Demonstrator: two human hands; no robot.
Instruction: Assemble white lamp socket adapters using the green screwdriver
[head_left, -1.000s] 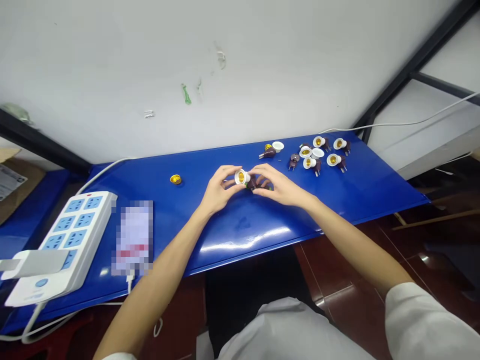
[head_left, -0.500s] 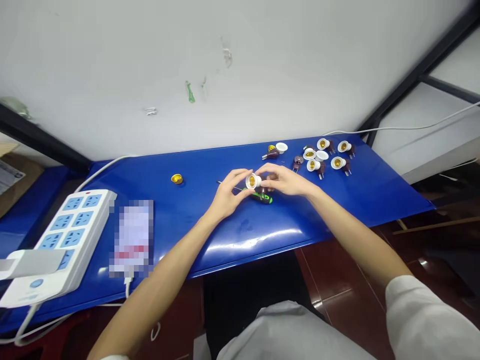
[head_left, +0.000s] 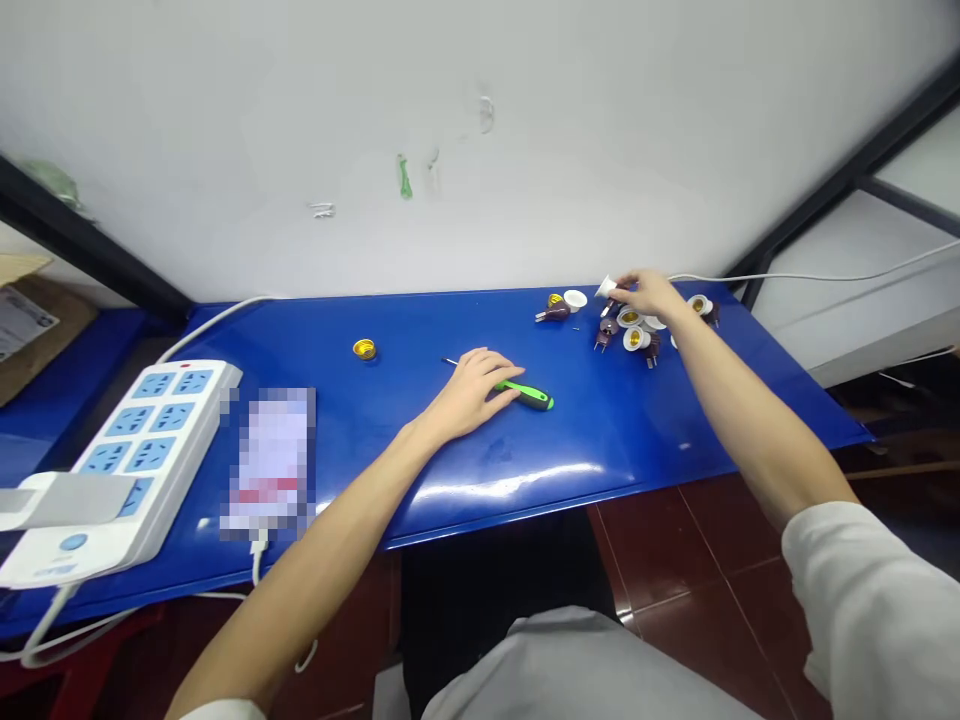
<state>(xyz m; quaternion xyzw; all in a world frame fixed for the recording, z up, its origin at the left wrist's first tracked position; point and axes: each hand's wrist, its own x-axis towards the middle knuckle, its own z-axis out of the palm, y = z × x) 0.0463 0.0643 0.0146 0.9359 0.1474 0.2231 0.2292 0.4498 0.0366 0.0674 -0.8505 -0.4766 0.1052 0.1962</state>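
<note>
My left hand (head_left: 476,392) rests on the blue table with its fingers stretched out and thumb apart, lying over the shaft of a screwdriver (head_left: 531,394). The green and black handle shows to the right of the fingers; the thin tip pokes out on the left. At the back right, my right hand (head_left: 646,292) pinches a lamp socket (head_left: 606,287) with a white flared rim, its dark plug part mostly covered by the fingers. Below that hand are other lamp sockets (head_left: 637,338) with brown plugs, and a loose brown plug piece (head_left: 606,332).
A brass screw shell (head_left: 364,349) stands left of centre. Toward the back are a brown plug body (head_left: 553,312) and a white ring (head_left: 575,300). On the left lie a power strip (head_left: 161,420) and a blurred phone (head_left: 271,455) on a cable. A wall (head_left: 450,240) borders the back.
My right hand has carried the lamp socket from the middle to the group at the back right. My left hand has let go of the socket and lowered onto the screwdriver.
</note>
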